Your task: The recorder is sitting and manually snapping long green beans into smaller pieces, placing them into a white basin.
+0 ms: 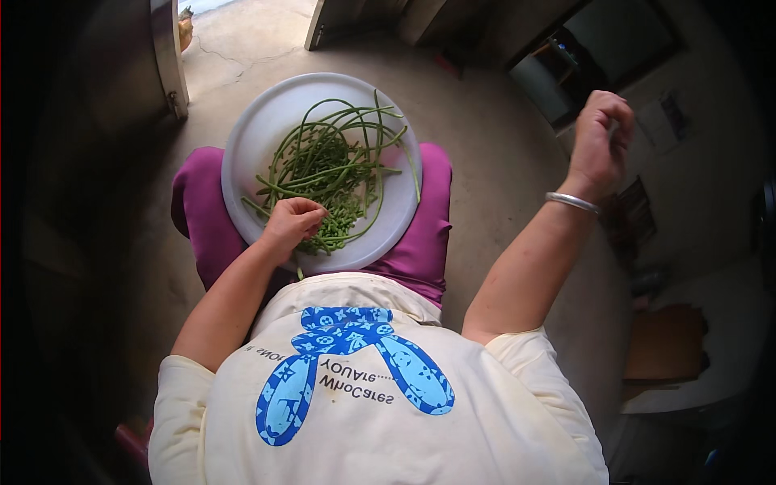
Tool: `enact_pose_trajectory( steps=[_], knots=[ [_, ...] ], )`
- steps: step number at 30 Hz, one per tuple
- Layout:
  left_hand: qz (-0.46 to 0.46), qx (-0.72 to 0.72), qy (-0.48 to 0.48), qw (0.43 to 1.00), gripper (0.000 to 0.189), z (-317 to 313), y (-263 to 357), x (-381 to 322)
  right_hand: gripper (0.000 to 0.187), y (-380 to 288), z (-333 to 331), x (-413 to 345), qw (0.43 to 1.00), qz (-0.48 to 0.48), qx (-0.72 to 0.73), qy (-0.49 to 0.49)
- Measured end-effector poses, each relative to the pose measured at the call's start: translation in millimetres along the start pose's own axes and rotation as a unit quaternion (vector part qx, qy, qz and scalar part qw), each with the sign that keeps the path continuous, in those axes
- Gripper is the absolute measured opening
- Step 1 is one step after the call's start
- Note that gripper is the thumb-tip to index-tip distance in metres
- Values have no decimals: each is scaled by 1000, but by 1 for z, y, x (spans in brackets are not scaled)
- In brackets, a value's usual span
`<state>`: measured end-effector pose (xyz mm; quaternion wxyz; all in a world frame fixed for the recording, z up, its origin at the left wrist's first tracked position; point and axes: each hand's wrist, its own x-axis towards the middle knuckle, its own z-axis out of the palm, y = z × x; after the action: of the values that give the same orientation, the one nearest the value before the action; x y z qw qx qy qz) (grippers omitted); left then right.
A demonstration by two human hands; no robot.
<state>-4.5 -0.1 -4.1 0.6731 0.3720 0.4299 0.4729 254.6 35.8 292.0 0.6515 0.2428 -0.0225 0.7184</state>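
Observation:
A round, pale plastic basin (250,130) rests across my lap. Inside it, whole long green beans (348,109) lie tangled over and around a heap of short cut bean pieces (339,225). My left hand (294,224) is over the near left part of the basin, fingertips pinched together just above the cut pieces; whether a bean is between them is hidden. A bean end (300,273) shows below that wrist, at the near rim. Well right of the basin, my right hand (602,142) is raised with fingers curled in, slightly blurred, and nothing visible in it.
Purple trousers (203,200) support the basin over a concrete floor (485,151). Ahead is an open doorway with a door edge (167,60) on the left, and what looks like a chicken (185,30) beyond. Brown cardboard (664,342) lies at the right.

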Motion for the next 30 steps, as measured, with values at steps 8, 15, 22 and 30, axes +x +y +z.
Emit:
enact_pose_trajectory(
  steps=[8, 15, 22, 30],
  knots=[
    [97, 192, 99, 971, 12, -7, -21, 10, 10, 22, 20, -18, 997, 45, 30, -55],
    [85, 233, 112, 962, 15, -11, -22, 9, 13, 19, -10, -11, 1000, 18, -9, -3],
    [44, 216, 87, 972, 15, -6, -17, 9, 18, -5, -19, 2, 999, -26, 37, 13],
    [100, 267, 111, 952, 17, -6, -16, 7, 14, -11, -30, 4, 998, -49, 16, 28]
  ],
)
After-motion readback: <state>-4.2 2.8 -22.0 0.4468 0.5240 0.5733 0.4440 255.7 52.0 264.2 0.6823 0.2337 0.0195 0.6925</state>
